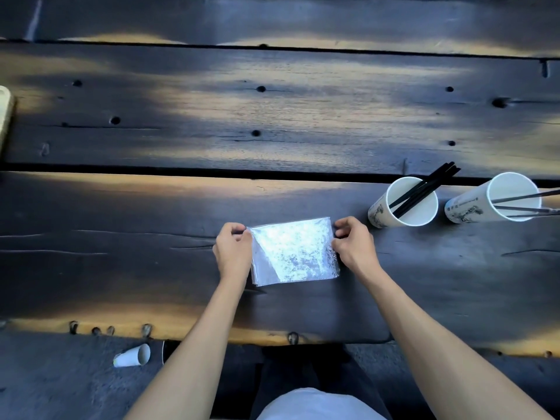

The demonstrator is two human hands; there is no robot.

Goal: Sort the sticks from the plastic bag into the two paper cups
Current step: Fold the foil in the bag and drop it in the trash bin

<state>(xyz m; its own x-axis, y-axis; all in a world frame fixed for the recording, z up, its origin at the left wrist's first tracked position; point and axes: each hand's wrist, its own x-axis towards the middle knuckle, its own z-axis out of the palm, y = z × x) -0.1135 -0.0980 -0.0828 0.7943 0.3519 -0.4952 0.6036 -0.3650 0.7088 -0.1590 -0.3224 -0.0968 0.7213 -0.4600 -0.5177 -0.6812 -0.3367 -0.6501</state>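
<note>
Grip: both my hands pinch the far corners of the clear flat plastic bag (292, 251), left hand (233, 251), right hand (354, 248).
Bag: lies on the dark wooden plank table (181, 207); looks empty.
Cups: black sticks (424, 187) in the near white paper cup (403, 204), grey sticks (527, 203) in the far-right white paper cup (497, 200).
Risk: I judge the right elbow could tip the cups; a stick left inside could drop.

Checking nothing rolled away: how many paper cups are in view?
3. Two stand on the table right of the plastic bag: the left cup with black sticks, the right cup with grey sticks. A third cup lies on the floor.
</note>
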